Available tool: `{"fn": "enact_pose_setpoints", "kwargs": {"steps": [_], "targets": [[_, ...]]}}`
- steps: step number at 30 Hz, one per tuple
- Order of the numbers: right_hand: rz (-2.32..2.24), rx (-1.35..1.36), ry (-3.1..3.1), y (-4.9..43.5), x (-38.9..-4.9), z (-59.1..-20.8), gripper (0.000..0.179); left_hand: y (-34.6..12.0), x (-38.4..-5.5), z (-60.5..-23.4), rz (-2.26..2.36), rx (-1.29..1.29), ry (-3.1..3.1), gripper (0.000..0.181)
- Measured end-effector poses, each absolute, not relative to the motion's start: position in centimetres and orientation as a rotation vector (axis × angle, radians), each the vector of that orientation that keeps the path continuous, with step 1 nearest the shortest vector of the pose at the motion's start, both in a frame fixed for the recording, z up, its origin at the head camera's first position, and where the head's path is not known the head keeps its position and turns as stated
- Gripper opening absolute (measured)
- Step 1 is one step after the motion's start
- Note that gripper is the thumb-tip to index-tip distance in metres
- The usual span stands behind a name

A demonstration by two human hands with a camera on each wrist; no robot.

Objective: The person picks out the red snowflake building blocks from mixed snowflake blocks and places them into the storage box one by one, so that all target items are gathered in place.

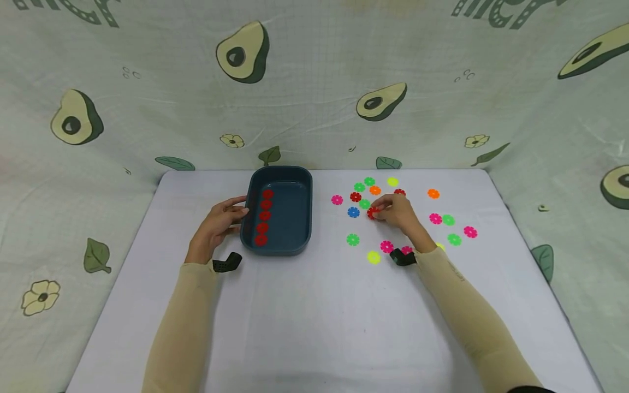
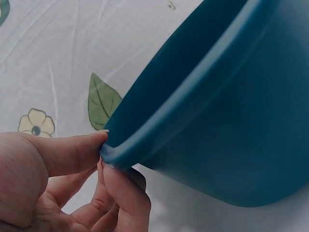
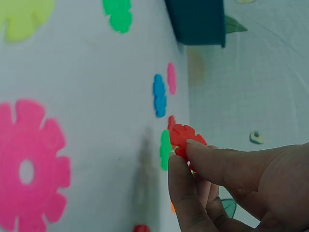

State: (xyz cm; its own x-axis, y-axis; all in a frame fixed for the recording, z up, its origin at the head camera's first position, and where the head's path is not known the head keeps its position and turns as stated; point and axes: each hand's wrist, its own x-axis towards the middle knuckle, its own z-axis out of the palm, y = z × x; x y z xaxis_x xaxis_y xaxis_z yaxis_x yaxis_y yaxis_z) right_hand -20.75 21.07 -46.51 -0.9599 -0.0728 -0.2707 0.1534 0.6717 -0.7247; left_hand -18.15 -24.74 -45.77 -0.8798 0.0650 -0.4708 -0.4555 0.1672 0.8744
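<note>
A dark blue tray stands left of the table's middle, with a column of several red notched discs along its left side. My left hand pinches the tray's left rim, thumb on top and fingers beneath, as the left wrist view shows. To the right, my right hand holds a red notched disc between thumb and index finger. In the right wrist view that disc is raised off the table. Close by lie a green disc, a blue disc and a dark red disc.
More notched discs are scattered on the right half of the white table, among them a yellow disc, an orange disc and a pink disc. A cloth with avocado prints hangs behind the table.
</note>
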Motion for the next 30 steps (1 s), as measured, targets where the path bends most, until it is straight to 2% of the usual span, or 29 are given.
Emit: {"fn": "enact_pose_setpoints", "kwargs": {"steps": [15,30], "targets": [[-1.409,-0.031,2.412,17.9,-21.0,-43.3,0.030,-24.8,-18.1,-45.8,1.784,-0.390,2.028,0.058],[-1.471,-0.207,2.383,11.8,-22.0,-41.4,0.024,-24.7,-18.2,-45.7,1.768,-0.362,2.044,0.061]]}}
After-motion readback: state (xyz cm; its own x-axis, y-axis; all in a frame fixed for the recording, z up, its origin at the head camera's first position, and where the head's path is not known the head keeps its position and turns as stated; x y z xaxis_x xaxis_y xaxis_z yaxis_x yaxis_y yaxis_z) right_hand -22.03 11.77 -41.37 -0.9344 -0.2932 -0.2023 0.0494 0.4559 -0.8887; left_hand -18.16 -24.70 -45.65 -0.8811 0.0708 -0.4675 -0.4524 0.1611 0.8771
